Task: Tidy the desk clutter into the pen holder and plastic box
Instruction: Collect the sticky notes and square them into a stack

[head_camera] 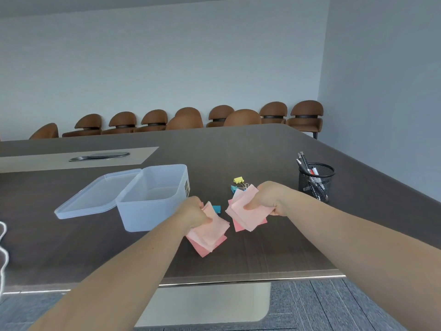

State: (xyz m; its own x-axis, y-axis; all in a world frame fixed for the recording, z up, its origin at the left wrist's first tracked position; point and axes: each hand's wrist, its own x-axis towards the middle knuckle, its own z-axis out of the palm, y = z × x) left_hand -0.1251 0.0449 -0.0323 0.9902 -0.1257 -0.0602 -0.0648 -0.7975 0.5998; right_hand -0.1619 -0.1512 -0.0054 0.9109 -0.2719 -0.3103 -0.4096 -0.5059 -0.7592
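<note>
Dark desk (262, 149) at centre frame: left hand (194, 212) and right hand (267, 198) each pinch a stack of pink notes (210, 231), likely bound for the open plastic box (155, 199) at centre left.

Left hand (194, 212) and right hand (267, 198) each grip pink sticky notes (245, 211) above the table (262, 254), beside an open plastic box (152, 199).

Dark table (262, 254) bears box (152, 211) (lid (93, 199) alongside), clips (238, 185).
</note>
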